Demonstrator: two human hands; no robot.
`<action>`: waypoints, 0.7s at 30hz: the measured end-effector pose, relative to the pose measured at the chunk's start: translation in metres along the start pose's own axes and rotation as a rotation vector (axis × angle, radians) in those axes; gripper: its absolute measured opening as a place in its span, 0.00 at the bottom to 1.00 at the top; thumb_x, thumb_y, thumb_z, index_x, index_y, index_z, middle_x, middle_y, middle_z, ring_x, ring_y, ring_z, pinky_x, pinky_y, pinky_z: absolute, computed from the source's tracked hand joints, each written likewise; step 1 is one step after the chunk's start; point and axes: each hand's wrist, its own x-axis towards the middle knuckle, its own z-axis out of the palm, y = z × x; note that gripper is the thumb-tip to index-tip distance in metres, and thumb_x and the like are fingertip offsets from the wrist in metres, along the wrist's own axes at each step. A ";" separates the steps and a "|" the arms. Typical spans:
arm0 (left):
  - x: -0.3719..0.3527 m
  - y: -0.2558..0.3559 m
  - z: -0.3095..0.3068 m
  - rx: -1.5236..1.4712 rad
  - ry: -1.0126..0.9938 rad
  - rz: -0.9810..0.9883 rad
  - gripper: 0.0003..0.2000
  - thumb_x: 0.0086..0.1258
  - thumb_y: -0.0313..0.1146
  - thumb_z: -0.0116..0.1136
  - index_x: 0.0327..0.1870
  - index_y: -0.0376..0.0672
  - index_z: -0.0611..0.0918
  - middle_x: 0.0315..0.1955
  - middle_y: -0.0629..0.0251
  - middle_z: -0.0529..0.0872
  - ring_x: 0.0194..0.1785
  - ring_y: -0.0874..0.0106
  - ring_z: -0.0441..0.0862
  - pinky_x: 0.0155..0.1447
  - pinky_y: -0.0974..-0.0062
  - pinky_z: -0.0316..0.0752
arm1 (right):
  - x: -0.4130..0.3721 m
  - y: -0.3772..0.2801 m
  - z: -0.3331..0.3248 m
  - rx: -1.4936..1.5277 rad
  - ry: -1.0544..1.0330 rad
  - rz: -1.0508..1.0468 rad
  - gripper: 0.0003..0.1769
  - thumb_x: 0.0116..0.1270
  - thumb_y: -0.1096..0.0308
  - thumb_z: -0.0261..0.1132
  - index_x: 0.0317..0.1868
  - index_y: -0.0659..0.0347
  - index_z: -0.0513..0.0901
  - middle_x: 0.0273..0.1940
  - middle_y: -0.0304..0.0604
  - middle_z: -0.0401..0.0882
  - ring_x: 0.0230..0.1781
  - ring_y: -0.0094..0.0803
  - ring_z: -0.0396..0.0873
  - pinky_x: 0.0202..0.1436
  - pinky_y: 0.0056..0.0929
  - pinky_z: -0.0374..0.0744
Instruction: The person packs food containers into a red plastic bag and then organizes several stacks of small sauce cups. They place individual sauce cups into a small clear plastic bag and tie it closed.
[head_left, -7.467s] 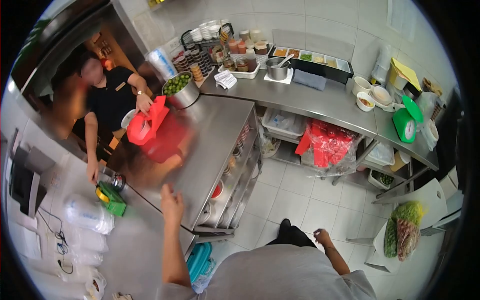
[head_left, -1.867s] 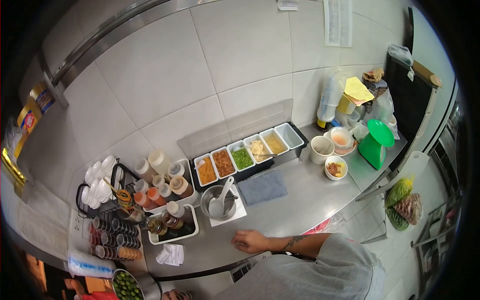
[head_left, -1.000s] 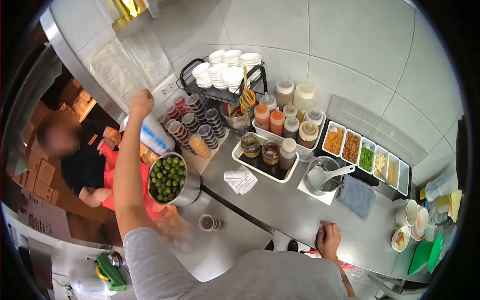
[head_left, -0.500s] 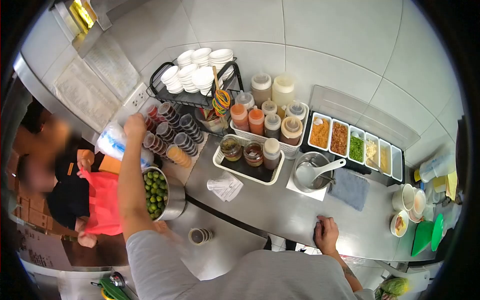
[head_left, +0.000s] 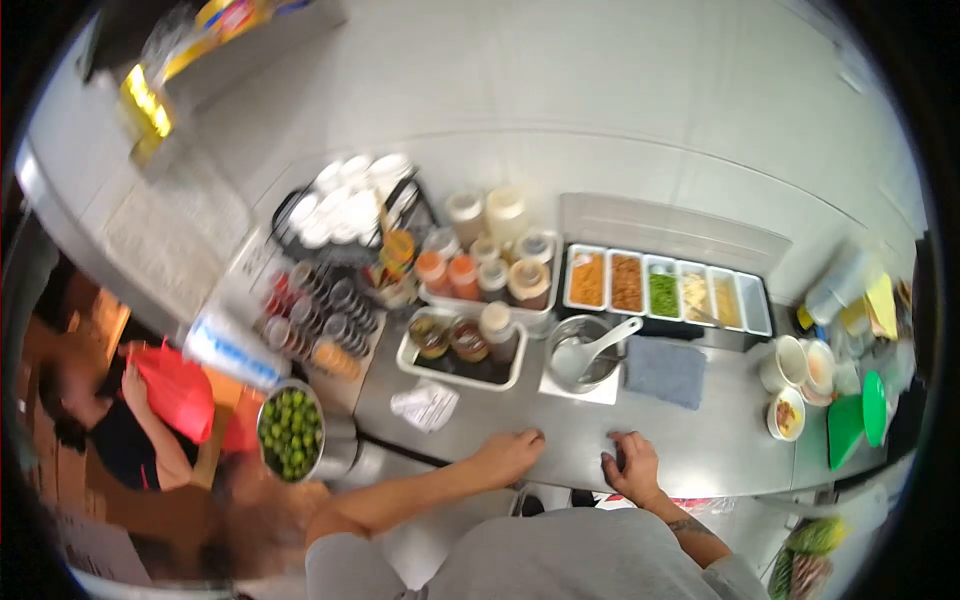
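My left hand (head_left: 508, 455) rests on the near edge of the steel counter (head_left: 700, 440), fingers spread, holding nothing. My right hand (head_left: 630, 467) grips the same edge a little to the right, fingers curled over it. Just behind my left hand lies a crumpled paper slip (head_left: 425, 405). Beyond my hands stands a steel pot with a white ladle (head_left: 580, 358) on a white cloth, with a grey towel (head_left: 665, 371) beside it. The frame is blurred.
A tray of sauce jars (head_left: 460, 345), squeeze bottles (head_left: 480, 270), a row of topping bins (head_left: 665, 292), stacked lidded cups (head_left: 320, 315) and a rack of white bowls (head_left: 345, 200) line the back. A bowl of limes (head_left: 292, 432) stands left. A person holding a red bag (head_left: 175, 390) is behind the counter. Green scale (head_left: 855, 425) at right.
My left arm has come down from the stacked cups at the left to the counter edge beside my right hand. The view has swung right and blurred.
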 end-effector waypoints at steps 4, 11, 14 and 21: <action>-0.040 -0.060 -0.111 0.203 0.385 -0.328 0.07 0.61 0.28 0.53 0.38 0.41 0.80 0.33 0.51 0.81 0.36 0.54 0.80 0.40 0.58 0.75 | -0.004 0.000 -0.004 0.029 -0.040 0.073 0.20 0.54 0.63 0.67 0.48 0.57 0.77 0.34 0.45 0.75 0.34 0.45 0.76 0.40 0.40 0.75; -0.156 -0.324 -0.205 0.605 0.642 -1.163 0.15 0.59 0.43 0.59 0.36 0.37 0.81 0.37 0.45 0.84 0.43 0.48 0.82 0.46 0.55 0.77 | -0.005 0.001 -0.005 -0.040 -0.026 0.022 0.21 0.57 0.58 0.65 0.49 0.56 0.76 0.37 0.45 0.74 0.36 0.44 0.76 0.41 0.40 0.74; -0.169 -0.358 -0.201 0.513 0.539 -1.159 0.15 0.60 0.41 0.59 0.36 0.35 0.80 0.37 0.43 0.84 0.44 0.48 0.81 0.48 0.55 0.76 | -0.008 0.001 -0.004 -0.042 -0.007 -0.002 0.20 0.57 0.58 0.65 0.49 0.56 0.76 0.36 0.44 0.73 0.35 0.43 0.75 0.41 0.39 0.74; -0.173 -0.405 -0.183 0.344 0.500 -1.192 0.12 0.58 0.30 0.58 0.39 0.30 0.80 0.38 0.38 0.82 0.48 0.46 0.80 0.47 0.56 0.76 | -0.010 0.002 -0.006 -0.028 -0.009 -0.010 0.20 0.57 0.58 0.66 0.49 0.56 0.75 0.37 0.45 0.74 0.37 0.44 0.75 0.42 0.39 0.74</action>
